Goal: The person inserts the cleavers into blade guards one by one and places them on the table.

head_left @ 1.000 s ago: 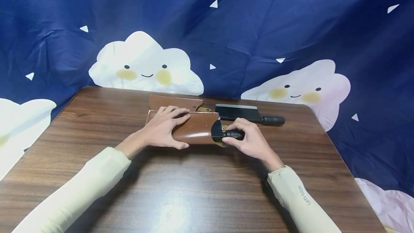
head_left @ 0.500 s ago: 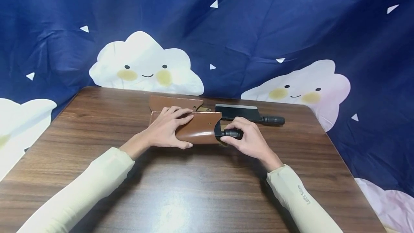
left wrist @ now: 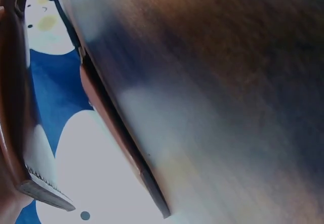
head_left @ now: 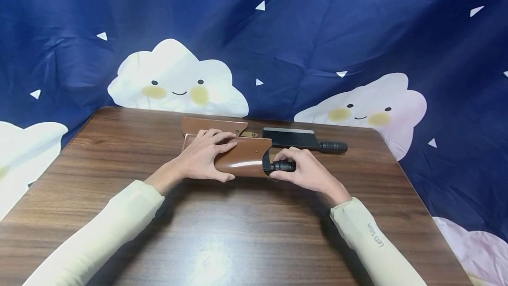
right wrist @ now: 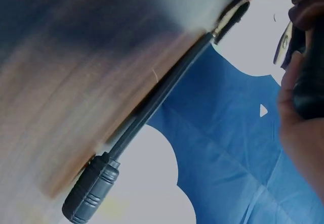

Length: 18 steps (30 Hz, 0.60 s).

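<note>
My left hand (head_left: 204, 156) grips a glossy brown leather sheath (head_left: 248, 158), fingers over its face and thumb along the near edge. In the left wrist view the sheath (left wrist: 12, 92) is raised off the table. Inside it sits a cleaver; only a sliver of dark blade at the mouth and its ridged black handle (head_left: 285, 166) show. My right hand (head_left: 307, 171) pinches that handle between thumb and fingers. In the right wrist view the dark handle (right wrist: 311, 77) lies against my right hand, and a brass-coloured snap strap (right wrist: 284, 42) hangs by the sheath's mouth.
Behind, a second brown sheath (head_left: 214, 125) with a snap strap (head_left: 249, 134) lies on the wooden table (head_left: 254, 233). To its right is another black cleaver (head_left: 289, 137), handle pointing right. A blue curtain (head_left: 278, 34) with cloud prints hangs at the table's far edge.
The sheath and my left hand have shifted slightly right over the blade, so less of the blade shows at the mouth. My right hand keeps its hold on the handle.
</note>
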Each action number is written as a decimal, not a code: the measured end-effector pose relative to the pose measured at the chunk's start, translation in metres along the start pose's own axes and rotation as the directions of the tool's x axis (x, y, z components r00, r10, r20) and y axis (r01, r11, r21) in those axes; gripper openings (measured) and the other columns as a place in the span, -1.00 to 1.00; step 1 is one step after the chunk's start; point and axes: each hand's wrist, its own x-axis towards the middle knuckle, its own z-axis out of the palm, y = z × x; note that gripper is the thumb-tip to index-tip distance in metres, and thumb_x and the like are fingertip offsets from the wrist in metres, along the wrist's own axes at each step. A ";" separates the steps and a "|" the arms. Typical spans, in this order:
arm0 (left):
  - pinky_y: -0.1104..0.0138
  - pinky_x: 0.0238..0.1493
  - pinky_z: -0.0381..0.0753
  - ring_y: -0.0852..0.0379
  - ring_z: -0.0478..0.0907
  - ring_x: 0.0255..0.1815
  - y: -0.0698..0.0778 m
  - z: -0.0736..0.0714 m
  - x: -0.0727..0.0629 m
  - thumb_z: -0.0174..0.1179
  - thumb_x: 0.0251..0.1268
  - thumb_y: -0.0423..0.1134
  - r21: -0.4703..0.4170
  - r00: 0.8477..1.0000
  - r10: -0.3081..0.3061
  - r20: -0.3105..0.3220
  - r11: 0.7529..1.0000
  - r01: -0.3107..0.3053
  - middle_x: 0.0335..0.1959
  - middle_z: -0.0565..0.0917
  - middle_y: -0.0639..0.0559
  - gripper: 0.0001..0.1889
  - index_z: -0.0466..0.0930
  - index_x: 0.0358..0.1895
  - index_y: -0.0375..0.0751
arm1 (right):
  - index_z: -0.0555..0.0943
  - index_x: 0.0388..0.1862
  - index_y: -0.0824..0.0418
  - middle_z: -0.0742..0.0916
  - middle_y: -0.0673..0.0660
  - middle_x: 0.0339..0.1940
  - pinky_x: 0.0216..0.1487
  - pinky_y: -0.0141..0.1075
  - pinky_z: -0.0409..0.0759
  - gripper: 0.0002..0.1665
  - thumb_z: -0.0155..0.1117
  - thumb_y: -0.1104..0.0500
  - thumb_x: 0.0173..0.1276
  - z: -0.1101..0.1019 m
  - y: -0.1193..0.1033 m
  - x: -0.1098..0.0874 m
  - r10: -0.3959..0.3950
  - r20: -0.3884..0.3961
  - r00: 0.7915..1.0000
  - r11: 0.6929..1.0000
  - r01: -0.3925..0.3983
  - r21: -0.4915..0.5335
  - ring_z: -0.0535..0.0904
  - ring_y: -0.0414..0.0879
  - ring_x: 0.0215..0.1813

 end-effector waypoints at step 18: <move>0.00 0.16 0.27 -0.06 0.34 0.31 0.000 0.006 -0.009 0.28 -0.10 0.48 -0.017 0.998 -0.036 0.050 0.999 0.037 0.39 0.47 -0.07 0.01 0.56 0.37 -0.18 | 0.47 0.02 0.01 0.67 -0.11 -0.28 -0.27 -0.26 0.54 -0.66 0.22 -0.17 0.51 0.004 -0.002 -0.003 -0.004 0.200 0.980 0.989 0.033 -0.146 0.53 -0.24 -0.36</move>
